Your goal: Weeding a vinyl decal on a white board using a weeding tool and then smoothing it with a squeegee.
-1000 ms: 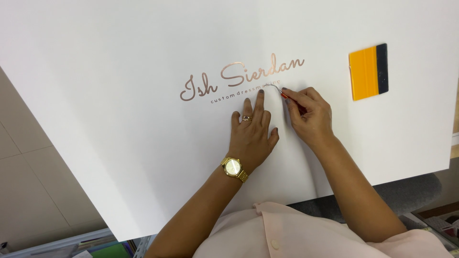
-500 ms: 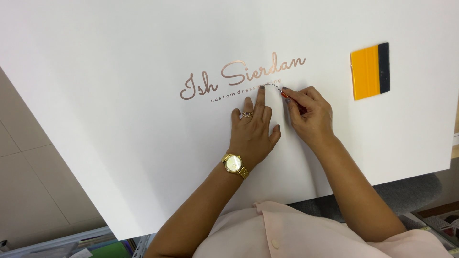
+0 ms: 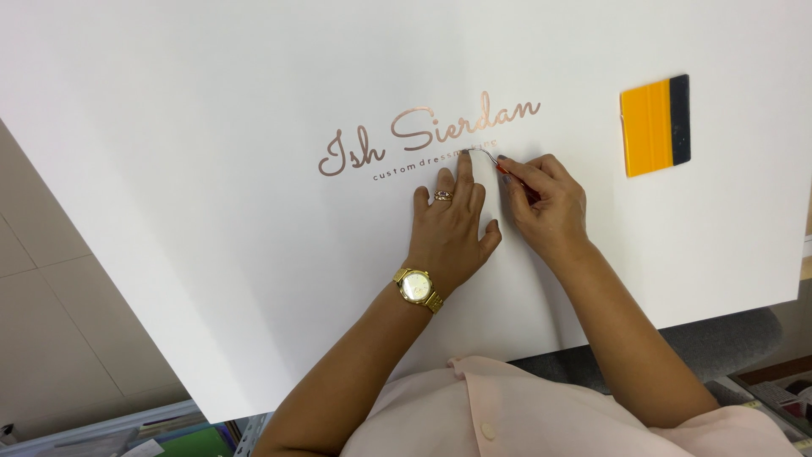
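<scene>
At the far left I see only pale floor tiles [image 3: 51, 338] beyond the edge of the big white board [image 3: 211, 254], which fills most of my view and slopes away to the right. Moving right, rose-gold script lettering [image 3: 427, 131] sits near the board's middle, with a line of small letters just under it. My left hand [image 3: 448, 224] lies flat on the board just near of that small line, fingers spread and gripping nothing, its index finger reaching up to touch the lettering; a ring shows on one finger and a gold wristwatch [image 3: 417, 288] on the wrist. Just right of it, my right hand [image 3: 545, 199] is pinched narrowly around a thin weeding tool [image 3: 499, 165] with a reddish handle, its fine metal tip curving left to meet the small letters beside my left fingertip. The tip is too slender for me to tell whether it has hooked a scrap of vinyl or merely touches it. To do this well, I judge the flat hand should press close by the tip so the letters stay down, while the tool lifts at a low angle and slowly. Well apart, to the far right, an orange squeegee [image 3: 655, 125] with a dark felt edge lies untouched on the board.
</scene>
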